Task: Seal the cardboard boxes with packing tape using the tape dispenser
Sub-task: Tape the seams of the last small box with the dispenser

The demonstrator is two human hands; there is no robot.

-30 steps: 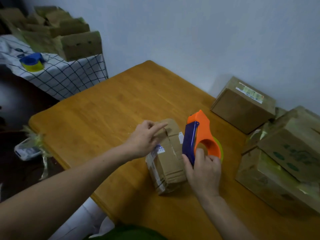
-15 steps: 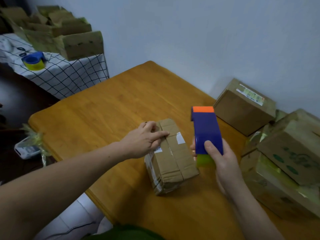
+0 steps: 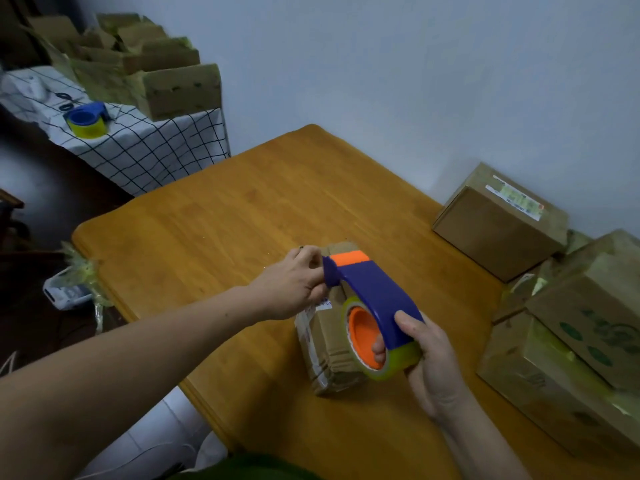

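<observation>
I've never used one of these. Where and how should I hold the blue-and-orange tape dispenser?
Take the tape dispenser at its roll end, from the near side: the orange core is open, so the right hand hooks fingers through it, thumb on the blue cover.

Worn on the head, looking forward and down across the wooden table toward the wall. Near to the left hand and right hand, at lower middle.

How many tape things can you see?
2. A blue-and-orange plastic tape dispenser is held in the right hand; a blue plastic tape dispenser sits on the checked cloth, far left. Others may be hidden.
</observation>
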